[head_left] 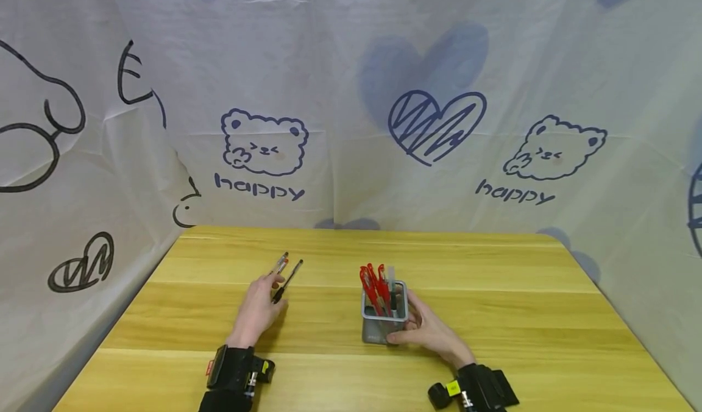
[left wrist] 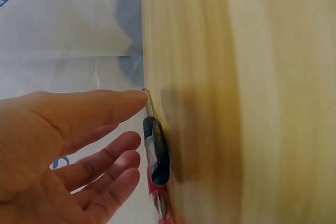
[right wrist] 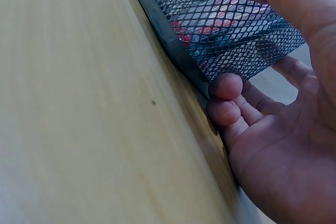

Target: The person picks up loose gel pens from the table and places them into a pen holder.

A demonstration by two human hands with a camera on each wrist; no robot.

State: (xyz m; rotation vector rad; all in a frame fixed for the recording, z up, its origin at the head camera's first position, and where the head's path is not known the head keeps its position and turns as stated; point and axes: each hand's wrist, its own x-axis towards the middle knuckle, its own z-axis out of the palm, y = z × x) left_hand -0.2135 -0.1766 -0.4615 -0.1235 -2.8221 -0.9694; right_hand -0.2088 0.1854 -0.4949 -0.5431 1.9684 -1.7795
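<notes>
My left hand (head_left: 256,311) is low over the wooden table beside a black pen (head_left: 291,278), thumb and fingers apart around it. In the left wrist view the black pen's capped end (left wrist: 158,156) lies past the fingertips, with a red-tipped clear pen (left wrist: 159,200) alongside. These pens lie on the table, partly hidden by the hand in the head view. My right hand (head_left: 433,331) grips a square mesh pen holder (head_left: 375,333) from its right side, thumb across the front and fingers behind. Upright in the holder are several red pens (head_left: 374,290) and a dark pen with a clear cap (head_left: 392,278).
The wooden table (head_left: 493,296) runs back to a pale cloth backdrop (head_left: 351,95) with drawn bears and hearts. Another cloth panel (head_left: 126,198) borders the table's left side. Black camera bands (head_left: 236,366) sit on both wrists.
</notes>
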